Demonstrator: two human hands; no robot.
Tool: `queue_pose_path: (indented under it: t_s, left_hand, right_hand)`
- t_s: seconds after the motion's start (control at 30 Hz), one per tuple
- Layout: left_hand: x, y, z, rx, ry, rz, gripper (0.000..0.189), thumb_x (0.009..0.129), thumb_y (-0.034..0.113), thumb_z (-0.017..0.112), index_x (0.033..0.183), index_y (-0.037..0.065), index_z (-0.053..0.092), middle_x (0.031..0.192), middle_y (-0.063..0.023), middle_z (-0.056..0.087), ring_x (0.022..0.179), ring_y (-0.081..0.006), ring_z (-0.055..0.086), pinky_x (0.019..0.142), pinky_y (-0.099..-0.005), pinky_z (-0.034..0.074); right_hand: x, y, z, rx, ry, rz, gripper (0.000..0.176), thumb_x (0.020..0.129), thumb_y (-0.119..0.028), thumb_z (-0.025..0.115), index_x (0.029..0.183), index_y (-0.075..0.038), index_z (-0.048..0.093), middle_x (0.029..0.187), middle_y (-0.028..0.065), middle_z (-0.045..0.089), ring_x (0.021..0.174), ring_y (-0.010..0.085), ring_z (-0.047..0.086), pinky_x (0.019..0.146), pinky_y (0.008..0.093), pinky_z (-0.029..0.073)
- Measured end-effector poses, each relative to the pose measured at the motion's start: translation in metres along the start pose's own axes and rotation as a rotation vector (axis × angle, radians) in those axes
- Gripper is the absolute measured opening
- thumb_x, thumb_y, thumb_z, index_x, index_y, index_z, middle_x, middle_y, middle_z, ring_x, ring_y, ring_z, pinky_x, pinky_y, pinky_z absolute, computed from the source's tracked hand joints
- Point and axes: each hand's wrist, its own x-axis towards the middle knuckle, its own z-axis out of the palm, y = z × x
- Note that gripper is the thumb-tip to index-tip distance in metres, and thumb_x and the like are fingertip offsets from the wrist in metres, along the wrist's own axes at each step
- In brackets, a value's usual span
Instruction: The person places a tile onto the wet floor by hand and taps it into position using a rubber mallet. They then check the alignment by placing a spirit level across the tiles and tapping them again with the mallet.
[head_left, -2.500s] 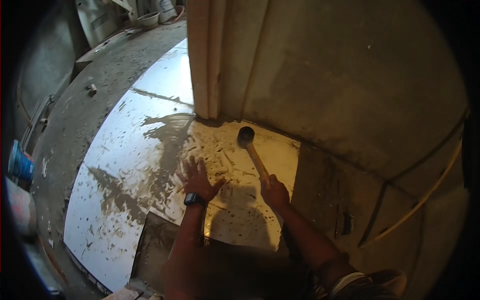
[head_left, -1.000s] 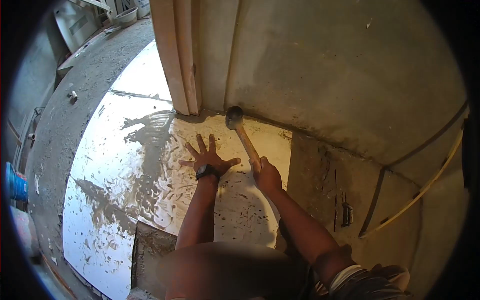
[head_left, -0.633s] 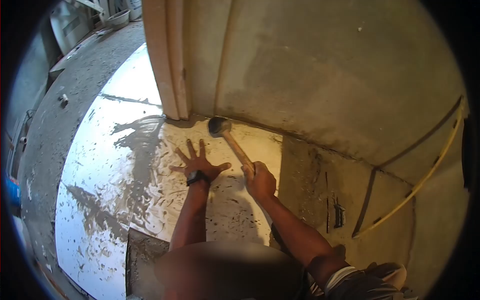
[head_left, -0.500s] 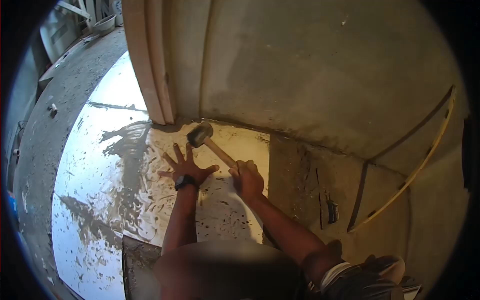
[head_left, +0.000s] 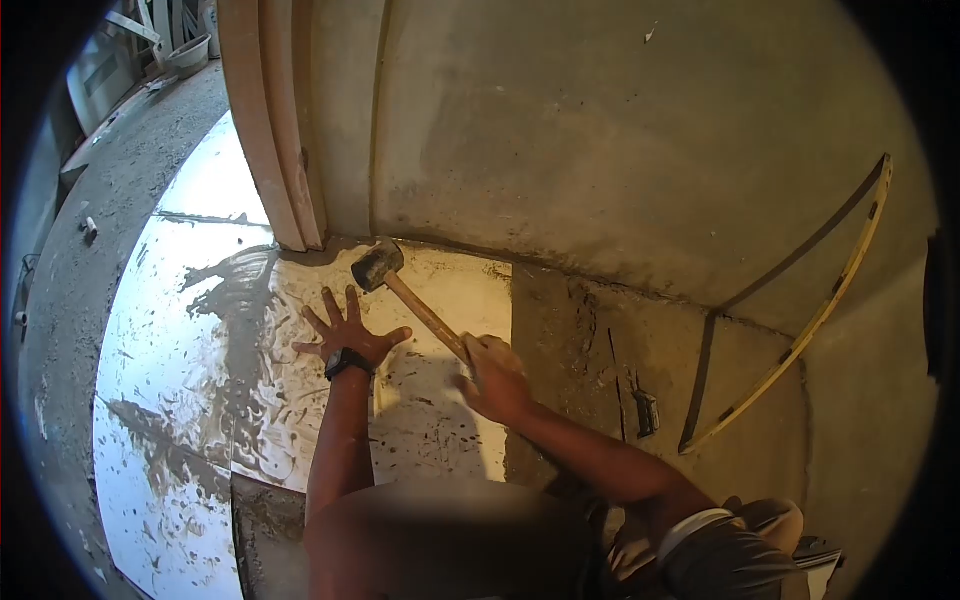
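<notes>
Head view: the left hand (head_left: 347, 335) lies flat on the pale shiny square floor tile (head_left: 440, 430), fingers spread wide, holding nothing. The right hand (head_left: 495, 375) is closed tight around the wooden handle of the black rubber mallet (head_left: 415, 308). The mallet's head is at 1 o'clock from the left hand, low over the tile's far corner. The tile looks laid down already, smeared with grey mud. At 3 o'clock from it, the bare grey floor patch (head_left: 570, 340) has no tile yet.
</notes>
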Motion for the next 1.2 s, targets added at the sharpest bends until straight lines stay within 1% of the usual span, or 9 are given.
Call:
queue_pose_path:
  t_s: [0.13, 0.27, 0.33, 0.47, 0.67, 0.7, 0.87, 1.07, 1.2]
  left_hand:
    - [0.003, -0.002, 0.005, 0.009, -0.008, 0.005, 0.129, 0.058, 0.088, 0.067, 0.161, 0.03, 0.013, 0.169, -0.0048, 0.0, 0.153, -0.0421, -0.006, 0.107, -0.083, 0.005]
    - [0.005, -0.015, 0.021, -0.02, 0.093, 0.107, 0.129, 0.062, 0.087, 0.065, 0.162, 0.023, 0.012, 0.169, -0.0115, 0.0, 0.153, -0.0411, -0.003, 0.113, -0.0757, -0.002]
    - [0.036, -0.041, 0.051, -0.25, 0.129, 0.325, 0.126, 0.068, 0.083, 0.065, 0.161, 0.014, 0.013, 0.167, -0.0162, 0.007, 0.154, -0.0369, -0.001, 0.118, -0.0663, -0.004]
    - [-0.014, -0.078, 0.022, -0.212, 0.304, 0.22, 0.107, 0.083, 0.074, 0.057, 0.159, 0.009, 0.021, 0.166, -0.0179, 0.013, 0.155, -0.0351, 0.003, 0.12, -0.0624, -0.001]
    - [-0.05, -0.235, 0.017, 0.0, 0.451, -0.341, 0.108, 0.085, 0.085, 0.033, 0.16, 0.011, 0.01, 0.167, -0.0173, 0.004, 0.155, -0.0307, 0.002, 0.12, -0.0599, -0.008]
    - [-0.063, -0.246, 0.009, -0.008, 0.413, -0.449, 0.11, 0.085, 0.086, 0.03, 0.16, 0.007, 0.01, 0.167, -0.0173, 0.003, 0.155, -0.0315, 0.0, 0.12, -0.0608, -0.009]
    - [-0.059, -0.247, 0.031, -0.039, 0.395, -0.689, 0.112, 0.085, 0.086, 0.026, 0.159, 0.004, 0.008, 0.166, -0.0212, 0.006, 0.155, -0.033, 0.0, 0.119, -0.061, -0.011]
    - [-0.027, -0.124, 0.052, -0.144, 0.393, -0.006, 0.104, 0.094, 0.069, 0.041, 0.156, -0.007, 0.007, 0.163, -0.0294, 0.008, 0.153, -0.0397, 0.005, 0.124, -0.0502, 0.003]
    - [-0.058, -0.063, 0.073, -0.59, 0.339, 0.537, 0.097, 0.096, 0.055, 0.051, 0.156, -0.006, 0.007, 0.163, -0.0295, 0.012, 0.153, -0.04, 0.008, 0.124, -0.0471, 0.009]
  right_hand:
    - [-0.073, 0.082, -0.068, -0.24, -0.272, -0.366, 0.065, 0.093, -0.038, 0.066, 0.147, -0.011, 0.041, 0.136, 0.0214, 0.049, 0.13, 0.0397, 0.045, 0.108, 0.0498, 0.037]
    - [-0.145, 0.124, -0.191, -0.394, -0.556, 0.244, 0.064, 0.093, -0.042, 0.065, 0.146, -0.013, 0.044, 0.137, 0.0216, 0.051, 0.127, 0.041, 0.049, 0.105, 0.0484, 0.042]
    - [-0.203, 0.187, -0.224, -0.377, -0.291, 0.252, 0.061, 0.092, -0.036, 0.068, 0.143, -0.011, 0.048, 0.139, 0.0206, 0.054, 0.134, 0.0394, 0.046, 0.108, 0.0476, 0.042]
    - [-0.311, 0.283, -0.274, -0.369, 0.068, 0.329, 0.054, 0.094, -0.021, 0.068, 0.137, 0.006, 0.05, 0.129, 0.0259, 0.06, 0.122, 0.0385, 0.057, 0.106, 0.0446, 0.043]
    - [-0.429, 0.412, -0.261, -0.568, 0.379, 0.413, 0.054, 0.098, -0.04, 0.062, 0.126, 0.005, 0.056, 0.102, 0.0204, 0.066, 0.09, 0.0316, 0.064, 0.081, 0.0446, 0.052]
    - [-0.469, 0.505, -0.259, -0.636, 0.426, 0.436, 0.056, 0.098, -0.045, 0.061, 0.123, 0.004, 0.058, 0.095, 0.0193, 0.069, 0.083, 0.0303, 0.065, 0.077, 0.0445, 0.053]
    - [-0.405, 0.464, -0.247, -0.461, 0.508, 0.455, 0.06, 0.098, -0.049, 0.059, 0.126, 0.005, 0.057, 0.103, 0.022, 0.066, 0.09, 0.034, 0.063, 0.081, 0.0455, 0.051]
    - [-0.357, 0.431, -0.249, -0.226, 0.592, 0.485, 0.066, 0.098, -0.054, 0.056, 0.129, 0.005, 0.055, 0.114, 0.026, 0.063, 0.101, 0.0397, 0.06, 0.088, 0.0469, 0.049]
    - [-0.34, 0.436, -0.243, -0.059, 0.634, 0.512, 0.071, 0.098, -0.057, 0.054, 0.131, 0.005, 0.054, 0.121, 0.0287, 0.061, 0.109, 0.0435, 0.057, 0.092, 0.0478, 0.047]
